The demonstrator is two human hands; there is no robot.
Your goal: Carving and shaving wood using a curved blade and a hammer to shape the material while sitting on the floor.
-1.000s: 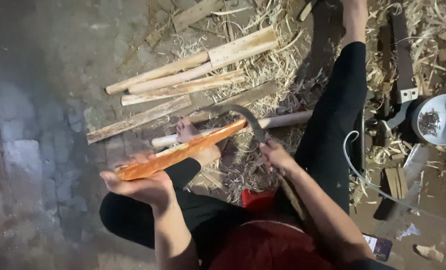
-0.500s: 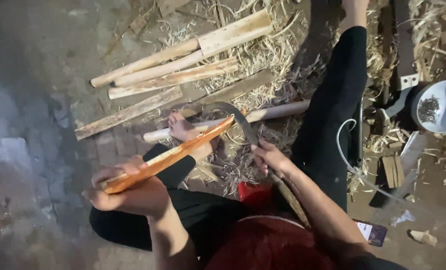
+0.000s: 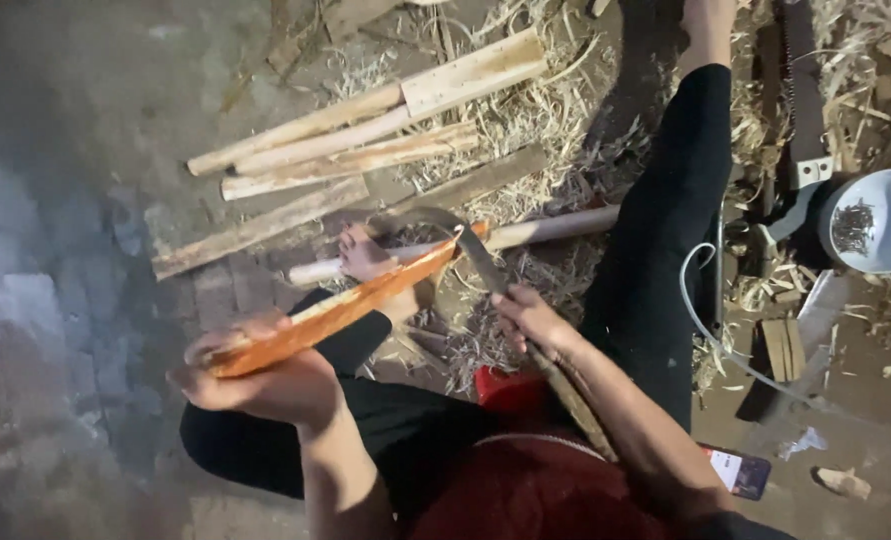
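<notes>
My left hand [image 3: 255, 375] grips the near end of a long orange-brown wooden stick [image 3: 345, 305] that slants up to the right. Its far end rests against my bare foot [image 3: 365, 255] and a pale pole [image 3: 525, 235] on the floor. My right hand [image 3: 525, 315] holds the wooden handle of a curved sickle-like blade [image 3: 455, 235], whose edge lies on the far end of the stick. I sit on the floor in black trousers, one leg [image 3: 665, 240] stretched out.
Several pale split wooden sticks and a flat board [image 3: 365, 150] lie ahead among wood shavings [image 3: 535, 120]. A white bowl with dark nails [image 3: 870, 230] stands at right, near a saw [image 3: 800, 110], a white wire [image 3: 725, 330] and small wood blocks [image 3: 780, 345].
The blade has stayed at the stick's far end while my left hand and the stick's near end shifted slightly. The view drifted a little downward over the sticks.
</notes>
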